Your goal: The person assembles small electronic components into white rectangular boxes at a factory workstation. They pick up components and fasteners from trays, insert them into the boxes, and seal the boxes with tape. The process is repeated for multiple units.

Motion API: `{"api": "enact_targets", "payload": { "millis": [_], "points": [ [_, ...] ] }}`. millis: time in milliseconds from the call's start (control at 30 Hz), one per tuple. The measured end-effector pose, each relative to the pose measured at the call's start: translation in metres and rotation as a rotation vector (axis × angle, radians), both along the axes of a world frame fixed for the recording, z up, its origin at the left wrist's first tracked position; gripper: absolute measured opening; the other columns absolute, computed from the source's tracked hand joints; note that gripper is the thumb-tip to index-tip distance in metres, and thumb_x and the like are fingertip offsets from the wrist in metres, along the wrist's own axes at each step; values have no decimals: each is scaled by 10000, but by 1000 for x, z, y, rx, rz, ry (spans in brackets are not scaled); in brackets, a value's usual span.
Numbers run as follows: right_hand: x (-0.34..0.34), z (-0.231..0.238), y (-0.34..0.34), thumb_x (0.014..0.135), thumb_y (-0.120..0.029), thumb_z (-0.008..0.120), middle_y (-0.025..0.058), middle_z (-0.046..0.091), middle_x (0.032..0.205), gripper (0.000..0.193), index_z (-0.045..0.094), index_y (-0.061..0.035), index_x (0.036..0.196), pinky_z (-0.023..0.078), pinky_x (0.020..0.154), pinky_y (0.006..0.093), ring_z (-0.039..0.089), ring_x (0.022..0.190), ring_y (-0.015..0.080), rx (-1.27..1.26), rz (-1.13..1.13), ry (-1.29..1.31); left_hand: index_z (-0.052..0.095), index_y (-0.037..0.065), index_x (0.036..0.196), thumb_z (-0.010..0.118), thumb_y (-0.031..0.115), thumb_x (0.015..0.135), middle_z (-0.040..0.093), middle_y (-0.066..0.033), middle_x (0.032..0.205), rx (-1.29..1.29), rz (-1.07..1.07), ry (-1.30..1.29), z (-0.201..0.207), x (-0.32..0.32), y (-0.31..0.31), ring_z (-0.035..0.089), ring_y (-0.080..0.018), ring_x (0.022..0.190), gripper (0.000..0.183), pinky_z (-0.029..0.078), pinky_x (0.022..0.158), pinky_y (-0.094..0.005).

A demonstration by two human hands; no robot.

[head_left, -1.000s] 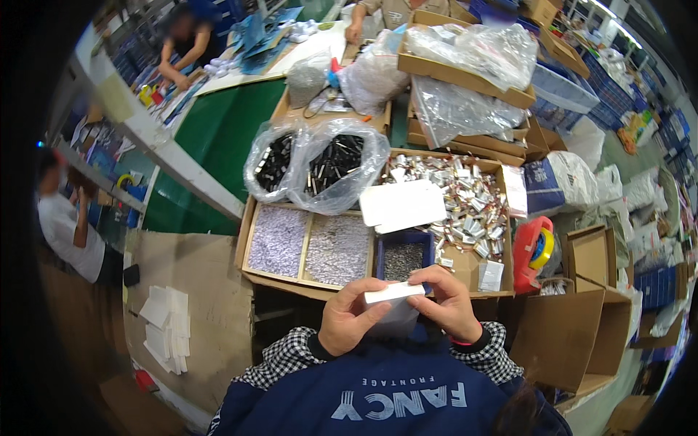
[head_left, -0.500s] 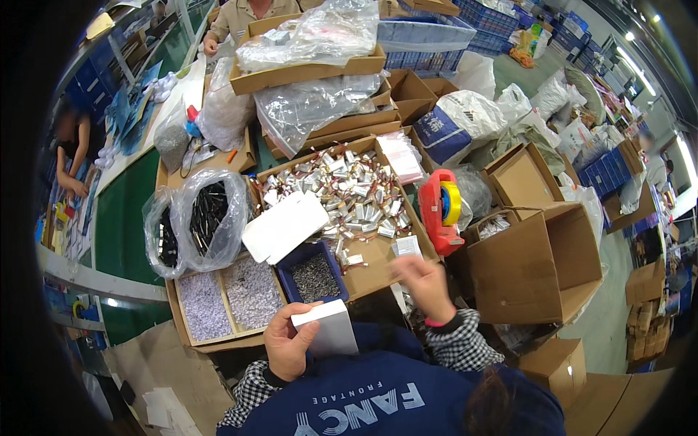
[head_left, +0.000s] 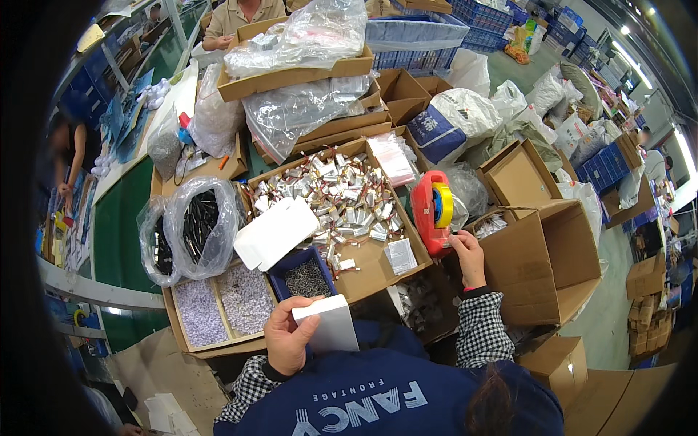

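My left hand [head_left: 288, 336] grips a small white box [head_left: 329, 323] close to my body, thumb on the near side and fingers behind it. Off to the right, a red tape dispenser [head_left: 422, 211] carries a roll of yellow tape [head_left: 442, 206]. The fingers of my right hand [head_left: 469, 256] are pinched together at the dispenser's near end, where the tape comes off; the strip itself is too small to make out. A flat white carton piece [head_left: 276, 232] lies across the parts in front of me.
A shallow cardboard tray [head_left: 374, 280] holds many small silver battery-like parts with wires. Around it are a blue bin [head_left: 336, 280] of small metal pieces, compartments of white bits [head_left: 202, 309], a bag of black parts [head_left: 202, 225] and an open carton [head_left: 512, 269]. Another person [head_left: 243, 13] stands across.
My right hand has moved right, from above the tray's near corner to the dispenser's end, and its fingers have closed there. My left hand still holds the white box in nearly the same place.
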State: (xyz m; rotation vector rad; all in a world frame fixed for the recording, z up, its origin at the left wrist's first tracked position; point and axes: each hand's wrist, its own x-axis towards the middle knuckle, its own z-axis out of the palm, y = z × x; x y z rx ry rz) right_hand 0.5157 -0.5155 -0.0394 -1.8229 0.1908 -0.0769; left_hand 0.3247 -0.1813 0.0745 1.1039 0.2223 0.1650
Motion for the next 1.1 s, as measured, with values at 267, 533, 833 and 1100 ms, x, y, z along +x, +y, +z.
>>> {"api": "enact_targets", "payload": {
  "millis": [267,533,833,1100],
  "points": [
    [4,28,15,887,-162,626,23,629,913,170,656,0,930,416,810,226,557,874,86,372,8,65,567,32,1079,631,-39,832,624,-172,1118,-6,-14,-8,-1,-2,0,606,-213,1018,265,481,906,-335],
    [-36,29,13,913,-207,604,-13,622,857,156,627,-54,934,426,740,219,538,793,66,536,-76,232,567,35,1080,634,-31,833,624,-171,1119,12,-21,21,1,-7,3,605,-213,1017,264,482,902,-335],
    [-43,8,7,910,-215,614,3,636,894,167,628,-60,973,427,730,217,553,799,67,646,-60,255,570,27,1069,636,-26,832,625,-176,1114,0,-32,54,2,-7,4,599,-202,1007,251,462,918,-335],
    [-47,5,10,927,-223,585,20,631,900,151,604,-73,918,443,741,246,571,823,96,756,-44,275,569,21,1062,633,-26,833,623,-182,1120,10,-32,67,2,-4,5,597,-198,1004,243,461,911,-327]
  ]
}}
